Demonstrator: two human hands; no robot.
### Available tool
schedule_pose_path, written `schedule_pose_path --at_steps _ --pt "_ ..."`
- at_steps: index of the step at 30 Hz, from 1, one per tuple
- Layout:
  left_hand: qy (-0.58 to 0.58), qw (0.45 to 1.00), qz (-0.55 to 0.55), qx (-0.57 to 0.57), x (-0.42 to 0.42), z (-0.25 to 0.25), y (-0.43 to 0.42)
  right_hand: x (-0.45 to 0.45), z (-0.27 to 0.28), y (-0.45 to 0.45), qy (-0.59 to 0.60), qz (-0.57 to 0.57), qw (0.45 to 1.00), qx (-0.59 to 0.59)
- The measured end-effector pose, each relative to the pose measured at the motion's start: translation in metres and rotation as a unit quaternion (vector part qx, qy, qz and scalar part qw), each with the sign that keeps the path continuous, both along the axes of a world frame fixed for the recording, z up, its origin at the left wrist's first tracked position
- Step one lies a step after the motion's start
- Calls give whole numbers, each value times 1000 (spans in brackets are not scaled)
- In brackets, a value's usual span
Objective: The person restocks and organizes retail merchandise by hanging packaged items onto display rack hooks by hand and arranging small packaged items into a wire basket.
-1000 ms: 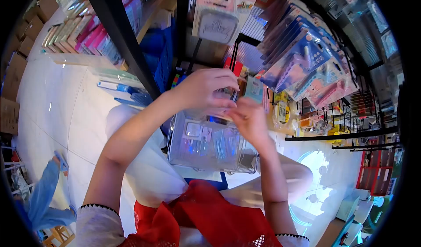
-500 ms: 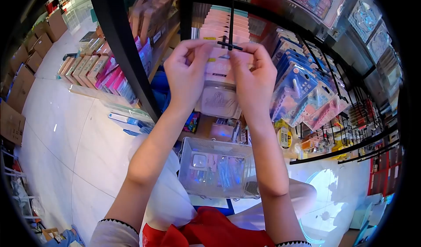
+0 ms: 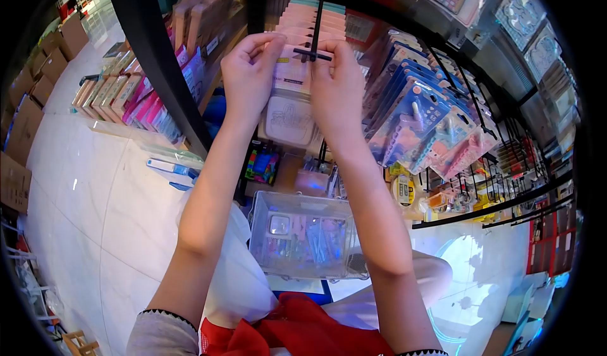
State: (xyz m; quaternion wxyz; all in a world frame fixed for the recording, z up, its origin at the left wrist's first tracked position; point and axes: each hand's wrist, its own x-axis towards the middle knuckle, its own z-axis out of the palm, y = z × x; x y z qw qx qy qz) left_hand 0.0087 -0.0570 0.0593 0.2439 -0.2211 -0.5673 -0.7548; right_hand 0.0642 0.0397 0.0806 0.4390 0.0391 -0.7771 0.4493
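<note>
A pink-and-white card pack (image 3: 289, 119) with a flat clear case hangs low in front of a row of similar packs (image 3: 313, 24). My left hand (image 3: 245, 81) pinches the pack's upper left edge, fingers closed. At the upper right edge, my right hand (image 3: 338, 97) is closed on the same pack, its fingertips partly hidden. Between both hands is the black hook (image 3: 313, 54) with its crossbar, in front of the card's top. Below, a clear basket (image 3: 260, 229) holds several small packaged items.
Blue and pink blister packs (image 3: 411, 125) hang on the right. A black rack post (image 3: 148, 59) slants on the left, beside boxed goods (image 3: 117, 97). Below the hanging packs is a colourful package (image 3: 262, 165). Cardboard boxes (image 3: 22, 122) stand far left.
Since a second ago, both hands have risen from above the basket to the pack at the hook. Over the last half second the view has shifted slightly, while the hands stay at the pack's top.
</note>
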Motion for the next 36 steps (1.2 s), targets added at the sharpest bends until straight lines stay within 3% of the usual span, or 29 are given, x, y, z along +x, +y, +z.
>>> schedule_pose_path --at_steps 4,8,11,16,19,21,23,25,27,29,32,35,36 --pt "26 998 45 -26 -5 -10 9 -12 -1 6 -51 -27 997 -49" --pt "76 983 150 -73 -3 -12 12 -12 -4 5 -27 -67 997 5" --pt "161 959 211 -99 -4 -8 8 -10 -8 8 13 -159 976 146" --pt "161 962 188 -117 -4 -12 -1 10 -31 9 142 -140 973 113" --pt "187 949 229 -107 -2 -23 -7 57 -110 19 199 -29 969 145" --pt "215 945 230 -90 4 -33 -15 100 -165 25 36 139 954 263" --pt "260 953 138 -71 8 -47 -21 134 -247 19 -259 232 909 231" --pt "345 908 91 -217 21 -58 -38 159 -362 24 -425 150 876 171" --pt "435 832 46 -341 27 -71 -48 167 -426 19 -552 50 826 98" --pt "441 807 17 -393 38 -80 -47 159 -452 11 -645 -62 761 13" --pt "419 810 -8 -411 39 -94 -48 147 -459 -1 -677 -107 708 -170" --pt "387 807 -7 -446 40 -99 -52 138 -485 -11 -671 -144 717 -122" --pt "374 808 -8 -456 39 -96 -53 135 -490 -10 -696 -185 691 -67"
